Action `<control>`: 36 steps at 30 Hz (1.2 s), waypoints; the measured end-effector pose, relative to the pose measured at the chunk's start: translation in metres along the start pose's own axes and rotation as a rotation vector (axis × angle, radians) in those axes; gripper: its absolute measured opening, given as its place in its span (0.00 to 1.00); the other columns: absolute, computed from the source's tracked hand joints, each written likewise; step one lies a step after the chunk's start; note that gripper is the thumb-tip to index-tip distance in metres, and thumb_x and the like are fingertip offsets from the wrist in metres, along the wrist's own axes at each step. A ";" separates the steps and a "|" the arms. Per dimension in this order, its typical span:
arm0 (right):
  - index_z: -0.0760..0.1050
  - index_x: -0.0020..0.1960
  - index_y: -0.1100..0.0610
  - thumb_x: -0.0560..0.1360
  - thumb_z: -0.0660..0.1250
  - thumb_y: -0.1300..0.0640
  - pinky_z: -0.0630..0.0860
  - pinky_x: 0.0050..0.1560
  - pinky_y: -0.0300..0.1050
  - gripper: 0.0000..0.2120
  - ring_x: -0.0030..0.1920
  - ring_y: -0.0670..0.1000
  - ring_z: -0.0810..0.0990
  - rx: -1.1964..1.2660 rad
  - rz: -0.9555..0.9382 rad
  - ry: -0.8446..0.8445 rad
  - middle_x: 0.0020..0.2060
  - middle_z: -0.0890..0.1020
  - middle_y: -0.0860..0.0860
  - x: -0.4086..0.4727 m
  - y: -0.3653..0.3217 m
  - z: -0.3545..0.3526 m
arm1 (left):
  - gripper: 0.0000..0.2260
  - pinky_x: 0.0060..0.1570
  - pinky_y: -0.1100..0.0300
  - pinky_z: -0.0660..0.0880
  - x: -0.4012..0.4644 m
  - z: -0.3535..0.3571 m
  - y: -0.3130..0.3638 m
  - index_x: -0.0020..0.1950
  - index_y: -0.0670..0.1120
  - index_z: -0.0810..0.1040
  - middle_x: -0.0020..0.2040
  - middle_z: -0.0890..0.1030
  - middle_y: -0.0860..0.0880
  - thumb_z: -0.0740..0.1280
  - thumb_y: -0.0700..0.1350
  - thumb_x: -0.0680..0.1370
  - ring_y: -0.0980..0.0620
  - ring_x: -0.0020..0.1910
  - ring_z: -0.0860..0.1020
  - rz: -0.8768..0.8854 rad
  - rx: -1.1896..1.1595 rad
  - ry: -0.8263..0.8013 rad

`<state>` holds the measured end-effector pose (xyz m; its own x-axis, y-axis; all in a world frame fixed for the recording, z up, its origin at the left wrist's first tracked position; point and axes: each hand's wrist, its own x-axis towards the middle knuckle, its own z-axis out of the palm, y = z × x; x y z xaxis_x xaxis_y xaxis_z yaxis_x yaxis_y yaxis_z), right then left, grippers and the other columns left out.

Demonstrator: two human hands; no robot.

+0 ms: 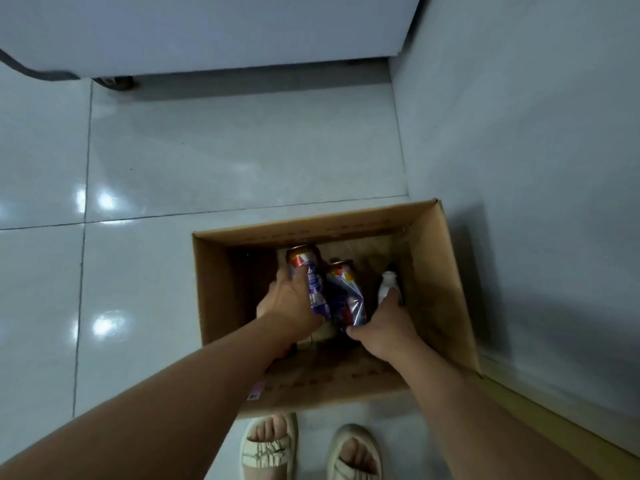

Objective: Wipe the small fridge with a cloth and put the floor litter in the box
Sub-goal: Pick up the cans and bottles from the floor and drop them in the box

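Both my arms reach down into the open cardboard box, which stands on the tiled floor close against the wall on the right, just beyond my sandalled feet. My left hand has its grip closed round a crumpled drink can, blue and white with a red band and a gold top, fingers curled over its left side; the can points away from me, top end toward the far wall of the box. My right hand grips two things at once: the thumb side pinches the near end of a second crushed can of the same colours, lying just right of the first and touching it, while the fingers curl round a small white bottle that stands upright near the box's right wall. All three pieces of litter are inside the box, below its rim; whether they rest on the bottom I cannot tell, since the inside is dark. A scrap of red shows under my left wrist, too hidden to name. At the far side of the floor stands the small fridge, white, with a dark cable trailing along its lower left edge.
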<state>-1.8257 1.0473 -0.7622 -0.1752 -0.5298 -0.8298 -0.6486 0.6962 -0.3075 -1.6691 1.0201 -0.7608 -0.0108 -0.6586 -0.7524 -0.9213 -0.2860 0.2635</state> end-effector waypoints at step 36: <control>0.55 0.73 0.58 0.70 0.73 0.52 0.71 0.65 0.48 0.40 0.66 0.56 0.70 -0.061 -0.361 0.200 0.68 0.65 0.57 -0.544 -0.135 -0.184 | 0.36 0.61 0.57 0.71 -0.539 -0.283 0.055 0.75 0.47 0.55 0.71 0.67 0.44 0.71 0.49 0.73 0.46 0.68 0.69 0.072 -0.534 0.400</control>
<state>-1.7795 1.1525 -0.1835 -0.0654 -0.8226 -0.5649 -0.7365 0.4217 -0.5289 -1.6038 1.1628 -0.1697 0.1744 -0.8666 -0.4675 -0.6035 -0.4692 0.6447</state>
